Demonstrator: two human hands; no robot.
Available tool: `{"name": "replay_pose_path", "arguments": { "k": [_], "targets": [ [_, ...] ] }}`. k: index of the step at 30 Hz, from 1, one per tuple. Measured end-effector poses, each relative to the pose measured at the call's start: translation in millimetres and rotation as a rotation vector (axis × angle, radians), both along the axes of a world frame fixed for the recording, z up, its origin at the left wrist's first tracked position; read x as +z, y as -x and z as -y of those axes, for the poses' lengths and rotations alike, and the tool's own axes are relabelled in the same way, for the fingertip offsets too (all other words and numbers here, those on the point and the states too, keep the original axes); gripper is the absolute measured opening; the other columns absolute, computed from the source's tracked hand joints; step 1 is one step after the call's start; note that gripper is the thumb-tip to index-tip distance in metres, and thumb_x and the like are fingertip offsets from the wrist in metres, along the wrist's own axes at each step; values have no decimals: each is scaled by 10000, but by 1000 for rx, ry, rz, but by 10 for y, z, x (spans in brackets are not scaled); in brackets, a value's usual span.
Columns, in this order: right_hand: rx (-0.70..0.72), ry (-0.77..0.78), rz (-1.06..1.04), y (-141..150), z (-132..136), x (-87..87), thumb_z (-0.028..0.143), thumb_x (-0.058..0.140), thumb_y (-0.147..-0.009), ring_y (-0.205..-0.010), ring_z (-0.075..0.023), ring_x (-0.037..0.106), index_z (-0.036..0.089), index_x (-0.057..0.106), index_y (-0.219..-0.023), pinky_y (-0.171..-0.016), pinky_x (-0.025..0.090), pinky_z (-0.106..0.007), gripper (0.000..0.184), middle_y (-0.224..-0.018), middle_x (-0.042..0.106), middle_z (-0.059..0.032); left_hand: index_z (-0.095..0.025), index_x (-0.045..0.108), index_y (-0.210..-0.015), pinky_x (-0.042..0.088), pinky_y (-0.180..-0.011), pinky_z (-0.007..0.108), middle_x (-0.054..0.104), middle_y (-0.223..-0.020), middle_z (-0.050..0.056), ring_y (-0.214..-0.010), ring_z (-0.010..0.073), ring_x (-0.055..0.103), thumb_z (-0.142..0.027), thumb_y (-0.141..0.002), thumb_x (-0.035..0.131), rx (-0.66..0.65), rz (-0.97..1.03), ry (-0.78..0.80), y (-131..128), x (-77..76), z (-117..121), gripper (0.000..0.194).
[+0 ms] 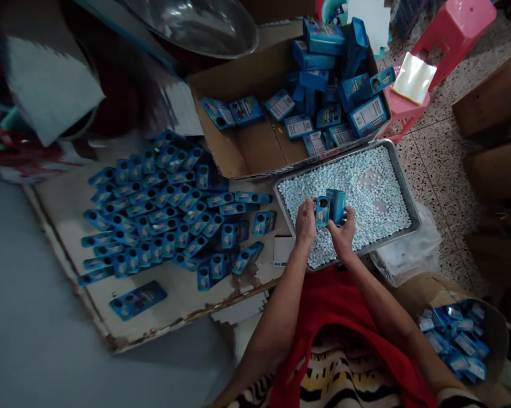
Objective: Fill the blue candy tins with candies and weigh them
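Note:
Above a metal tray [409, 198] of small pale blue and white pellets [344, 170], both my hands are closed around a small blue carton [322, 211]. My left hand [306, 222] grips it from the left, beside the panel with a round dark hole. My right hand [342, 231] holds the right part, thumb in front and fingers at the far side. Whether this is one carton or two pressed together I cannot tell. To the left, many similar blue cartons [153, 209] stand packed on the table [178, 303], their holed ends facing up.
Behind the tray, an open cardboard box [238, 156] holds loose blue cartons [323, 113]. A metal bowl [208, 25] sits further back. Pink stools [463, 28] stand at the upper right. Near my right side, another container [495, 334] holds blue packs, with clear plastic [417, 246] beside the tray.

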State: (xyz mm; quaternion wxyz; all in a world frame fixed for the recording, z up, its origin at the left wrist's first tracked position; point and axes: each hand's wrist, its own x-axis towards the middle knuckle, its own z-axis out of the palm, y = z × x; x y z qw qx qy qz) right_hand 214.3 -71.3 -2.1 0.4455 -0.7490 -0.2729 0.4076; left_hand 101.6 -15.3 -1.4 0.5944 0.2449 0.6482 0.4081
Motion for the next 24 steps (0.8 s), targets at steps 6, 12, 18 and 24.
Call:
{"name": "replay_pose_path", "arguments": {
  "k": [6,12,18,24],
  "targets": [
    [119,25,169,66,-135,20,434,754,-826,-827,-225,598,258,595,-1240,-812,525,-359,477,-959,638,10,-188,747,-1220,499,-1232,520,743,-1322,198,-1422,408,648,-831,-776,871,-513,-383,-205,185,50,-85,791],
    [293,24,548,118,-165,-30,342,777,-838,-1016,-290,662,269,678,-1377,-754,490,-339,553,-1194,696,-93,-224,763,-983,567,-1056,380,769,-1014,89,-1095,295,733,-792,-978,675,-169,-435,-170,145,70,-373,575],
    [487,-4,932,19,-93,-150,282,781,-923,-843,-240,650,215,754,-1391,-664,425,-309,474,-1082,728,-104,-229,755,-1135,594,-1081,419,800,-1178,117,-1202,322,739,-1018,-815,674,-30,-147,-57,189,-47,-220,855],
    [593,-157,1035,166,138,-256,231,661,-1070,-767,-207,608,257,815,-1345,-696,479,-301,316,-928,718,-81,-242,770,-1169,646,-944,336,818,-1202,59,-1082,250,789,-691,-676,1022,81,116,70,-3,6,35,713]
  ]
}}
